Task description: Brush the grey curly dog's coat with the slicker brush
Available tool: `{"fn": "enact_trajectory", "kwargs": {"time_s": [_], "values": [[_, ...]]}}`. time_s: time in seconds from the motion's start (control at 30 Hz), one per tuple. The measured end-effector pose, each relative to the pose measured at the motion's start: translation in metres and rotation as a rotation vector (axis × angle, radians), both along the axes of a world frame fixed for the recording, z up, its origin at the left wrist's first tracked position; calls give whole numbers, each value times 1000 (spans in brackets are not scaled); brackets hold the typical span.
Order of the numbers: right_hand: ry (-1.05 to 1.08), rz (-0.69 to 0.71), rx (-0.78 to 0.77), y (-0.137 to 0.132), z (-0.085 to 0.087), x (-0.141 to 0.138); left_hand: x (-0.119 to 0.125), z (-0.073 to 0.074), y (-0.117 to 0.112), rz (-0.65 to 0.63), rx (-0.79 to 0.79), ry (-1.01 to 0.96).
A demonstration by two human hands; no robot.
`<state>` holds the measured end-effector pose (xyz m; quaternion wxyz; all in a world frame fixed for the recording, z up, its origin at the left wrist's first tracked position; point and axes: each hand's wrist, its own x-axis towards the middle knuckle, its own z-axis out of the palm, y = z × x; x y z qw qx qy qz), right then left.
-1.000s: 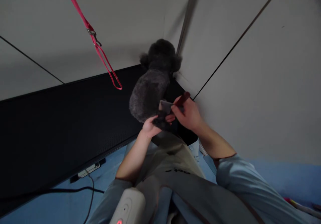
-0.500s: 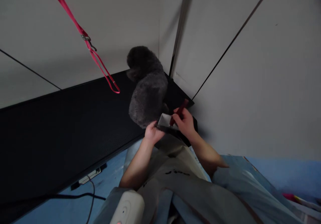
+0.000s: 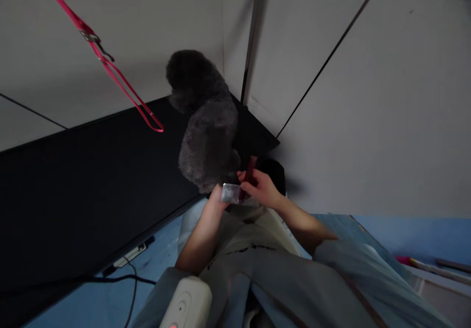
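Observation:
My right hand (image 3: 263, 189) is wrapped round the dark red handle of what looks like a slicker brush (image 3: 230, 192). The brush's flat, silvery rectangular head faces up just above my lap. At the left end of that head, my left hand (image 3: 216, 198) is closed on its edge, with most fingers hidden beneath. Right beyond my hands a grey fluffy dog (image 3: 208, 137) sits on the black table (image 3: 91, 186), its back to me and its head turned left. A gap too small to judge separates its rump from my left hand.
A red strap (image 3: 127, 88) with a metal clip hangs over the table at the left. White walls meet in the corner behind the dog. Cables (image 3: 110, 279) run below the table's near edge. A white device (image 3: 187, 301) sits at my front.
Both hands have come slightly lower with the brush, and its head has tilted to show more of its silvery face. The dog keeps its pose while the view has shifted.

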<state>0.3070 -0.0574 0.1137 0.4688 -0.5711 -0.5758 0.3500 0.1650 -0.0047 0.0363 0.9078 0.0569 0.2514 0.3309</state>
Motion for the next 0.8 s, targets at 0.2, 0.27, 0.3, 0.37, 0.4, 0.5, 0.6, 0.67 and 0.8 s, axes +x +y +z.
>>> {"fn": "enact_trajectory", "kwargs": {"time_s": [0.2,0.27,0.3,0.37,0.4,0.5,0.6,0.67,0.8], "values": [[-300,127,144,17,28,4,-20,10,3,-181,-5,177],[-389,387,95,22,37,2,-23,11,4,-202,-26,180],[-437,378,89,23,41,1,-24,11,4,-210,-32,169],[-511,135,126,25,48,-1,-25,12,5,-235,-34,143],[-523,40,142,25,51,-2,-26,13,5,-245,-35,141],[-521,201,66,21,53,-6,-25,16,5,-245,-51,175],[-551,226,-20,18,50,-12,-24,19,6,-190,-64,245],[-552,50,27,17,46,-13,-24,20,7,-152,-53,276],[-351,137,31,21,32,-3,-22,21,12,-96,-35,290]]}}
